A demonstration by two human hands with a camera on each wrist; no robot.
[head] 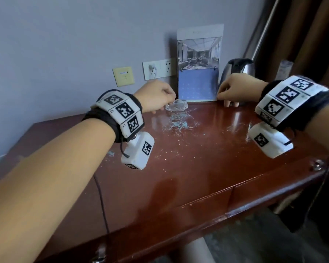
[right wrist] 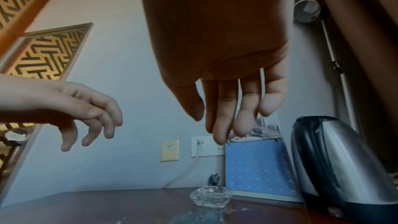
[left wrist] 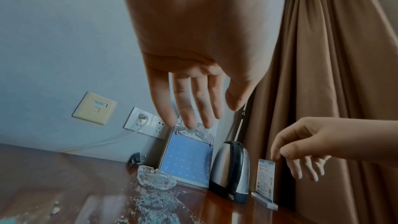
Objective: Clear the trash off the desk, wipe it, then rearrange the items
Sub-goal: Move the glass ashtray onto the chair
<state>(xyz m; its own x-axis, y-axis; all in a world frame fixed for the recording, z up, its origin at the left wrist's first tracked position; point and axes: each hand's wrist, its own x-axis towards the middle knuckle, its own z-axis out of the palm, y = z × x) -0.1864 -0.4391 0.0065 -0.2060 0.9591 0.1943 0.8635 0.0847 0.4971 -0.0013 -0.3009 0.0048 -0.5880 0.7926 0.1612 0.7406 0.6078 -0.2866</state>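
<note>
Found broad bare desk surface nearest. Noted blue debris mid-desk, glass ashtray just beyond. Observed left hand and right hand loosely spread, empty, flanking calendar against far wall; kettle far right.

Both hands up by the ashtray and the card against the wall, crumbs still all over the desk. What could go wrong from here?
1. The card only leans on the wall; a nudge from the right hand could tip it onto the glass ashtray.
2. The left hand hangs just above the ashtray; a clumsy grab might slide it through the blue debris and spread it.
3. The kettle stands right behind the right hand and could get knocked.
</note>
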